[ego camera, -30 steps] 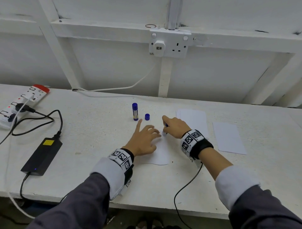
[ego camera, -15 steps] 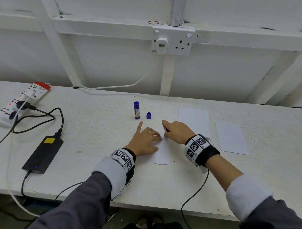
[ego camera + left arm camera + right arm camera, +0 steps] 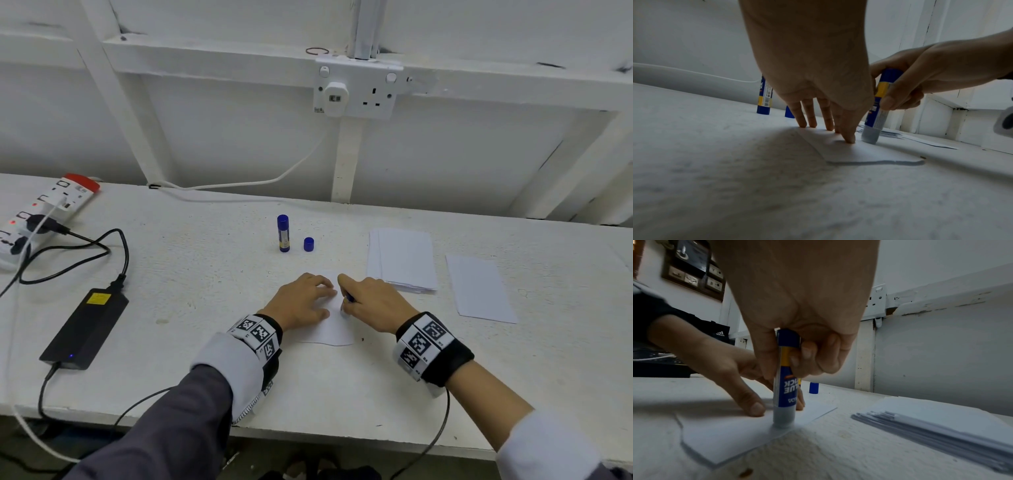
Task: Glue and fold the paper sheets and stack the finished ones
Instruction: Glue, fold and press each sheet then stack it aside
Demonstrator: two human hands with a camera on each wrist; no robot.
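Note:
A white paper sheet (image 3: 330, 330) (image 3: 855, 152) (image 3: 725, 431) lies flat on the table in front of me. My left hand (image 3: 303, 301) (image 3: 828, 126) presses it down with straight, spread fingers. My right hand (image 3: 368, 301) (image 3: 797, 356) grips an uncapped blue glue stick (image 3: 348, 298) (image 3: 877, 110) (image 3: 786, 386), held upright with its tip on the sheet near the right edge. A stack of plain sheets (image 3: 402, 260) (image 3: 941, 426) lies to the right, and a single white sheet (image 3: 479, 289) beyond it.
A second, capped glue stick (image 3: 283, 233) stands behind the hands with a loose blue cap (image 3: 308, 244) beside it. A black power adapter (image 3: 85, 329), its cables and a power strip (image 3: 41, 212) occupy the left of the table. A wall socket (image 3: 356, 90) sits above.
The glue stick's tip has slid a little toward me along the sheet's right edge. My left hand has stayed on the paper, its forefinger drawn in.

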